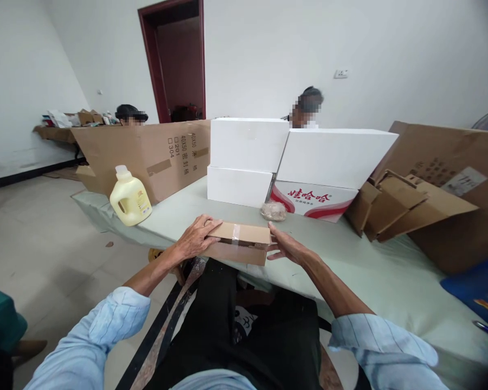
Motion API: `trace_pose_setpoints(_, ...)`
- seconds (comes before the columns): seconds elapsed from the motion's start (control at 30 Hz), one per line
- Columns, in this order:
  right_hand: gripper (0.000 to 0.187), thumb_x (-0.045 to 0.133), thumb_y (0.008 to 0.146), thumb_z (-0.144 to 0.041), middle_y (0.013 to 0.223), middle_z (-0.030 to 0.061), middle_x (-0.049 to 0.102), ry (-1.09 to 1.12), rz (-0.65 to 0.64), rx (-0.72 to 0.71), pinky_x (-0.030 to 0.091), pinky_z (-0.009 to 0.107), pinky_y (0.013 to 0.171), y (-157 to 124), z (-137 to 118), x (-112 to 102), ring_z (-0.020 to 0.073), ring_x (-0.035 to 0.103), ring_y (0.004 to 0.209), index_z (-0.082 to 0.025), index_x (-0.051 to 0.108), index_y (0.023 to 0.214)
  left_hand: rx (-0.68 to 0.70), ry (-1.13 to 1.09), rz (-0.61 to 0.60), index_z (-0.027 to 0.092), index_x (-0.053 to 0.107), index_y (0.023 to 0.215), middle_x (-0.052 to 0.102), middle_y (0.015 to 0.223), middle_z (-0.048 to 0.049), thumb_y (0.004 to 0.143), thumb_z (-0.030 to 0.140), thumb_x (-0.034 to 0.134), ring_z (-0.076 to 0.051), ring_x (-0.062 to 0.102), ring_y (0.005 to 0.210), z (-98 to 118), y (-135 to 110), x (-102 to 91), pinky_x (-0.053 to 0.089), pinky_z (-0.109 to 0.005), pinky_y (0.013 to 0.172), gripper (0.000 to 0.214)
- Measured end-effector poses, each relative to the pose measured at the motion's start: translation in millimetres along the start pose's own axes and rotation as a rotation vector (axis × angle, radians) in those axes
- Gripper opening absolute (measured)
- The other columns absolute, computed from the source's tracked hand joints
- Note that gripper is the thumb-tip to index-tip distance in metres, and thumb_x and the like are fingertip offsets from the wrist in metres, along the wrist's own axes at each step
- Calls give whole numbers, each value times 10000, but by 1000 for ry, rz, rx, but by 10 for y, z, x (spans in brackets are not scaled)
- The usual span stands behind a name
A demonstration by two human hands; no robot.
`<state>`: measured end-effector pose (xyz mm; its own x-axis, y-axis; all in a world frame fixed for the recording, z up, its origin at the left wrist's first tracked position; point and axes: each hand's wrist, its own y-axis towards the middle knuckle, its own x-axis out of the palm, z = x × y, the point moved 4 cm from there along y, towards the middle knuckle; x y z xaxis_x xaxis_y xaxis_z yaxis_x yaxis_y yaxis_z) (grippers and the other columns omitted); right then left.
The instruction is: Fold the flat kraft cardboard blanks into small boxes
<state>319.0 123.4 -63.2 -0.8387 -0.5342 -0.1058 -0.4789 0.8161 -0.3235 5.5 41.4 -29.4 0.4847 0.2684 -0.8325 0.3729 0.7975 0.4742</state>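
Observation:
A small brown cardboard box [250, 253] sits at the near edge of the table in front of me. Clear tape runs down the middle of its flap, and a dark gap shows between the flap and the front wall. My left hand [195, 238] grips its left end, with the thumb low on the front and the fingers over the top. At the right end, my right hand [287, 244] holds it between the thumb at the top corner and the fingers lower down. A roll of tape [274, 211] lies just beyond the box.
White boxes [250, 143] stand stacked behind, one with a red printed carton [315, 197] under it. A yellow jug [130, 197] and a large carton [146, 157] are at left. Folded cardboard [402, 203] leans at right. Two people are beyond the boxes.

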Motion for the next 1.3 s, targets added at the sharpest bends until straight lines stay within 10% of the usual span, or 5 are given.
trace_pose_setpoints(0.2,862,737,872,-706,1290,108,701,-248,147,-397,647,372,798,-92,-211,25,255,689,1028,-287,460,1573,-25,16,27,224,614,1481,616,1297,-118,1022,253,570,-281,580,1205,-107,287,-12,517,-471,1114,462)
trace_pose_setpoints(0.4,530,490,1000,-675,1043,116,732,-560,561,-643,578,457,852,-117,-366,212,302,683,938,-207,629,1205,-66,-90,39,196,692,1328,697,1243,-105,1026,264,555,-278,622,1193,81,321,-128,511,-450,1092,339)
trace_pose_setpoints(0.7,416,370,1002,-548,1049,110,752,-546,565,-519,551,495,952,-104,-576,313,330,682,1033,-239,647,1033,-223,-152,86,243,697,1046,766,1088,-38,1006,322,545,-236,701,1033,186,310,-389,523,-362,945,176)
trace_pose_setpoints(0.93,713,496,962,-660,1519,188,596,-564,555,-503,477,537,1138,-204,-525,351,372,586,1363,-164,555,1471,-218,-253,-2,233,741,1150,782,1177,-53,1009,351,513,-244,713,1117,51,377,-328,533,-366,1016,292)
trace_pose_setpoints(1.3,514,523,1025,-479,1436,210,637,-859,805,-520,566,505,956,-48,-410,493,398,644,1262,-189,525,1449,31,-98,-154,298,448,1627,385,1685,-186,627,504,996,-427,379,1549,152,-64,-243,409,-623,1234,1159)
